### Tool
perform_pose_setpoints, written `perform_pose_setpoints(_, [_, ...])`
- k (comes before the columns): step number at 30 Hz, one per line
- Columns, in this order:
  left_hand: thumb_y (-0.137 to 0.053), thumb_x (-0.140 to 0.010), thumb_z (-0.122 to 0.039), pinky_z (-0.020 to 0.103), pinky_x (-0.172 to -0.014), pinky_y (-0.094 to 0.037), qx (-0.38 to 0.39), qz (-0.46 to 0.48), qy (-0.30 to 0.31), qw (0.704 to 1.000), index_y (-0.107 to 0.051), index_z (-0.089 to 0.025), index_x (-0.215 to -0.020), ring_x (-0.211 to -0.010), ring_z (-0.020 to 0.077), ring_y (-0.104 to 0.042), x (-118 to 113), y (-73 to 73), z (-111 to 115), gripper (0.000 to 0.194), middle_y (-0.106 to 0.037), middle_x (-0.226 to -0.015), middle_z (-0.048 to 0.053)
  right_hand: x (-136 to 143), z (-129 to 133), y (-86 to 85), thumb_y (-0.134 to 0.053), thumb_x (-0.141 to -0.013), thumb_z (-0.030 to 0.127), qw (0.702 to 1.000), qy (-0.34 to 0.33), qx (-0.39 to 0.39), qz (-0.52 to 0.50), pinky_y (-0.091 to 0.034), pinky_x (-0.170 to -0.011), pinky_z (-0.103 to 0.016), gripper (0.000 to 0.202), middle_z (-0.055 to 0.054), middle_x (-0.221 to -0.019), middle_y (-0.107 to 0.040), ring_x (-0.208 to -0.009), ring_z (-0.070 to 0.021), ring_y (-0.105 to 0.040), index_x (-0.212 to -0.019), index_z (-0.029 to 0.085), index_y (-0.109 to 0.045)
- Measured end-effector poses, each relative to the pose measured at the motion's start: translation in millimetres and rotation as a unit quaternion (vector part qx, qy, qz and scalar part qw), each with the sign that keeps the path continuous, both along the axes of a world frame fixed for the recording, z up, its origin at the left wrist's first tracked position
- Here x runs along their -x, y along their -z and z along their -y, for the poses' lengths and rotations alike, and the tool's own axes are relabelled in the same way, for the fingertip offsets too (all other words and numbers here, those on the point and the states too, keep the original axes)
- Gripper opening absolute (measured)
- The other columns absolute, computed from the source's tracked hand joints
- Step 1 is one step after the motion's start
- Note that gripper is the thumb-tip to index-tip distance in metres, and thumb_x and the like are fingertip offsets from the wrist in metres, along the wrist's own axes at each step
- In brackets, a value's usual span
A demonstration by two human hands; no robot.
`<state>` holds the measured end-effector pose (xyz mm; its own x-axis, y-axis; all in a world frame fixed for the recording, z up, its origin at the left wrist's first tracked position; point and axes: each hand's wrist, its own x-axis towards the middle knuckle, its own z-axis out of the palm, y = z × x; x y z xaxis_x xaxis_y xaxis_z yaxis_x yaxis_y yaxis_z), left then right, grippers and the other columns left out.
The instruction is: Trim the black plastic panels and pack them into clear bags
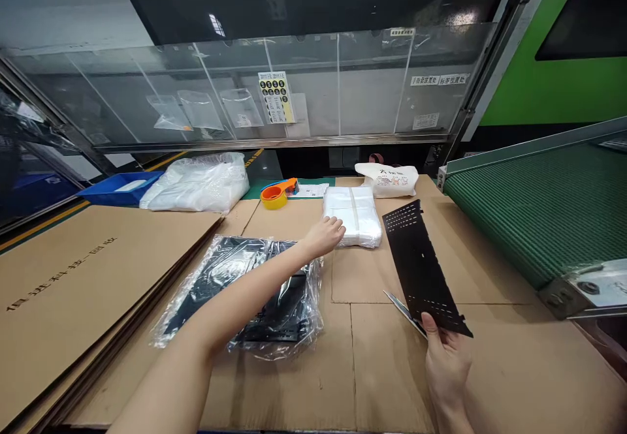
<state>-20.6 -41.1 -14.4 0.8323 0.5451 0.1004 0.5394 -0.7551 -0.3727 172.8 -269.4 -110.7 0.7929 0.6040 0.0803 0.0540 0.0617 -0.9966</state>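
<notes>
My right hand (447, 359) grips the lower end of a black slotted panel (422, 264), which is raised and tilted over the cardboard-covered table. A thin pointed metal tool (404, 310) shows beside the panel, near the same hand; its other end is hidden. My left hand (324, 237) is at the left edge of a stack of clear plastic bags (353, 215), fingers bent together; whether a bag is between them cannot be made out. Under my left forearm lie black panels in clear plastic wrap (230, 271).
Flat cardboard sheets (98, 258) are piled at the left. Behind are a blue tray (117, 189), a bulky plastic bundle (196, 183), an orange tape dispenser (278, 194) and a white pouch (389, 181). A green conveyor (543, 205) slopes at the right.
</notes>
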Motion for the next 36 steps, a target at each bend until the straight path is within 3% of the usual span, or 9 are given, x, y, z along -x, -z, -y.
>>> perform_pose_setpoints(3, [-0.042,-0.091,-0.003,0.037,-0.076,-0.041,0.007,0.01,0.0,1.0,-0.065,-0.007,-0.096,-0.091,0.0273,-0.059,1.1,1.8,0.9,0.023,-0.065,-0.096,0.018,0.6,-0.9,-1.4,-0.075,-0.06,0.067,1.0,-0.01,0.006,-0.002,-0.051,-0.083,-0.042,0.062,-0.017,-0.095,-0.071,-0.089,-0.0323,-0.065,-0.085,0.011,-0.071])
perform_pose_setpoints(9, [-0.052,-0.084,0.0,0.033,-0.074,-0.042,0.056,0.034,-0.017,0.998,-0.066,-0.011,-0.079,-0.083,0.0233,-0.062,1.4,-3.8,-7.2,0.018,-0.067,-0.082,0.013,4.6,-1.5,-10.3,-0.075,-0.059,0.066,0.999,-0.036,0.017,0.004,-0.053,-0.08,-0.04,0.059,-0.016,-0.091,-0.072,-0.086,-0.0314,-0.067,-0.081,0.012,-0.073])
perform_pose_setpoints(14, [-0.063,-0.084,-0.013,0.028,-0.066,-0.044,0.092,0.091,-0.07,0.989,-0.063,-0.013,-0.079,-0.082,0.0203,-0.062,-3.4,-5.8,-27.2,0.006,-0.067,-0.083,0.008,10.1,-14.8,-23.3,-0.071,-0.068,0.062,0.994,-0.089,-0.001,0.071,-0.054,-0.069,-0.034,0.052,-0.013,-0.088,-0.073,-0.079,-0.0275,-0.067,-0.084,0.013,-0.075])
perform_pose_setpoints(17, [-0.062,-0.087,-0.019,0.027,-0.063,-0.045,0.112,0.122,-0.092,0.982,-0.061,-0.013,-0.079,-0.075,0.0178,-0.061,-5.2,-6.4,-36.3,0.01,-0.065,-0.08,0.005,12.6,-27.0,-26.9,-0.071,-0.068,0.063,0.991,-0.1,-0.012,0.089,-0.054,-0.066,-0.032,0.052,-0.014,-0.085,-0.072,-0.077,-0.0268,-0.066,-0.08,0.013,-0.075])
perform_pose_setpoints(19, [-0.059,-0.086,-0.013,0.028,-0.066,-0.045,0.12,0.134,-0.085,0.98,-0.061,-0.013,-0.083,-0.074,0.0184,-0.06,-4.4,-6.7,-36.6,0.004,-0.065,-0.079,0.006,14.1,-32.4,-26.2,-0.07,-0.068,0.065,0.991,-0.098,-0.015,0.095,-0.054,-0.063,-0.031,0.054,-0.015,-0.086,-0.072,-0.074,-0.0262,-0.066,-0.08,0.012,-0.075])
perform_pose_setpoints(23, [-0.057,-0.08,0.001,0.032,-0.082,-0.044,0.135,0.145,-0.045,0.979,-0.062,-0.015,-0.078,-0.089,0.0217,-0.061,-1.8,-4.7,-30.8,0.017,-0.066,-0.084,0.01,16.5,-32.9,-21.2,-0.069,-0.069,0.066,0.99,-0.093,-0.017,0.102,-0.054,-0.061,-0.031,0.058,-0.016,-0.085,-0.072,-0.069,-0.025,-0.066,-0.081,0.01,-0.075])
perform_pose_setpoints(26, [-0.064,-0.079,-0.004,0.032,-0.079,-0.045,0.15,0.16,-0.061,0.974,-0.059,-0.014,-0.071,-0.088,0.0222,-0.061,-2.4,-1.8,-33.8,0.014,-0.065,-0.084,0.01,16.7,-29.6,-18.6,-0.069,-0.07,0.065,0.99,-0.09,-0.015,0.107,-0.053,-0.058,-0.029,0.057,-0.016,-0.087,-0.072,-0.068,-0.0243,-0.065,-0.082,0.01,-0.075])
perform_pose_setpoints(31, [-0.064,-0.088,-0.026,0.031,-0.072,-0.048,0.173,0.199,-0.114,0.958,-0.059,-0.013,-0.08,-0.081,0.0175,-0.06,-4.7,-0.8,-48.1,0.016,-0.063,-0.083,0.004,16.7,-28.7,-18.2,-0.068,-0.072,0.062,0.989,-0.089,-0.012,0.115,-0.052,-0.055,-0.028,0.054,-0.015,-0.084,-0.072,-0.065,-0.0227,-0.065,-0.083,0.009,-0.075])
perform_pose_setpoints(36, [-0.06,-0.089,-0.019,0.034,-0.079,-0.05,0.206,0.201,-0.103,0.952,-0.063,-0.013,-0.092,-0.084,0.0164,-0.06,-4.1,-0.3,-49.8,0.007,-0.064,-0.086,0.002,18.3,-29.3,-16.6,-0.066,-0.074,0.062,0.987,-0.103,-0.009,0.122,-0.052,-0.056,-0.027,0.054,-0.015,-0.084,-0.072,-0.064,-0.022,-0.065,-0.083,0.009,-0.074])
